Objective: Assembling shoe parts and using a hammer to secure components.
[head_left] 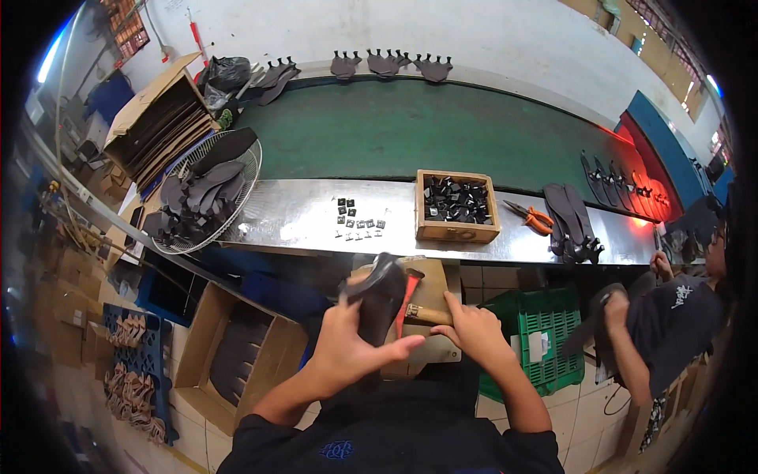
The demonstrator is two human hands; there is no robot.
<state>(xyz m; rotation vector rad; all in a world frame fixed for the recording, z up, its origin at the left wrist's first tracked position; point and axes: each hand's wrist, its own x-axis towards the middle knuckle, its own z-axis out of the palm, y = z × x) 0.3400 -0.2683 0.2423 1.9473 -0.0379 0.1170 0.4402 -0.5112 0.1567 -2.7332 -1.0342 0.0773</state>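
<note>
In front of me my left hand [347, 340] is closed around a dark, curved piece [380, 296] that looks like a shoe sole; its upper end is shiny and slightly blurred. The thumb of that hand stretches out to the right. My right hand [476, 330] grips a hammer by its short wooden handle [429, 315]. The hammer's red and black head [408, 300] is just right of the dark piece. Behind both hands a pale board [438, 276] shows in part below the bench edge.
A wooden box [458, 231] of small black heels stands on the metal bench, with small black pieces [347, 212] to its left and orange-handled pliers [539, 221] to its right. A wire basket [257, 170] holds dark soles. Right, a co-worker [671, 316] works beside a green crate [545, 304].
</note>
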